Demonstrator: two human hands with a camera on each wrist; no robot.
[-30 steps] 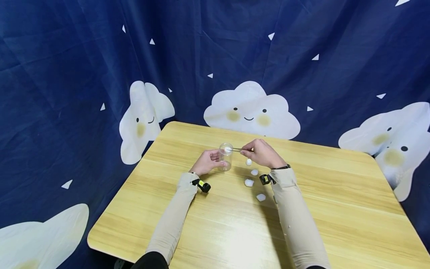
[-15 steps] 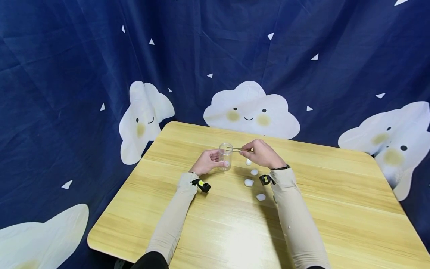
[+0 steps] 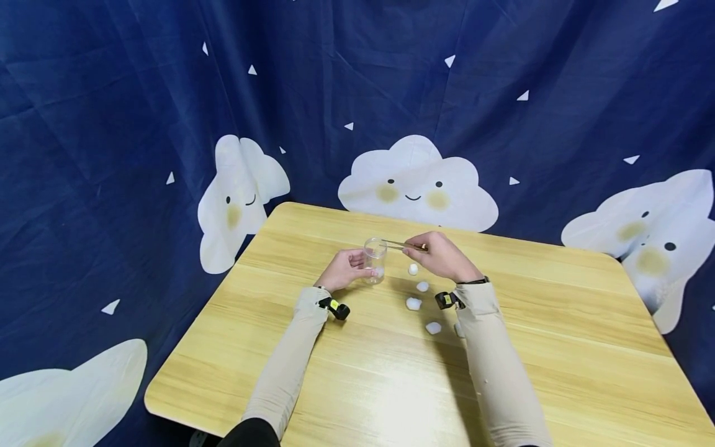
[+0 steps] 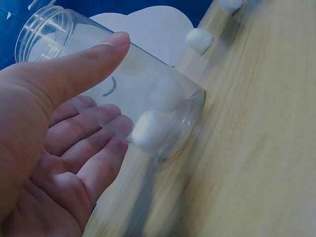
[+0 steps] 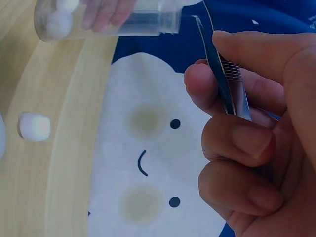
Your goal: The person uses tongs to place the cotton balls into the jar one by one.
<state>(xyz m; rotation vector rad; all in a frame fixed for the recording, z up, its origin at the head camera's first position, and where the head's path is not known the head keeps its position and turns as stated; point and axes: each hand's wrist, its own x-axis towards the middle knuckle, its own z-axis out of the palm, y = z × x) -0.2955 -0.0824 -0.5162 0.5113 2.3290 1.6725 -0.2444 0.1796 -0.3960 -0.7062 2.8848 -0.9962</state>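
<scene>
My left hand (image 3: 344,270) holds a clear plastic jar (image 3: 375,261) upright on the table, thumb on one side and fingers on the other. Two white cotton balls (image 4: 149,132) lie at the bottom of the jar in the left wrist view. Between thumb and fingers, my right hand (image 3: 441,256) pinches metal tweezers (image 5: 217,64). Their tips are parted with nothing between them, at the open mouth of the jar. On the table below the right hand, one cotton ball (image 3: 413,269) is the nearest of several.
More cotton balls (image 3: 414,303) form a loose line toward the right forearm, one partly hidden by the sleeve (image 3: 491,360). The wooden table (image 3: 558,323) reaches back to a dark blue curtain (image 3: 313,74) with printed clouds.
A second ago the tweezers held a cotton ball in the jar's mouth; it has dropped to the bottom. The right hand and tweezers have drawn slightly right. The left hand stays put.
</scene>
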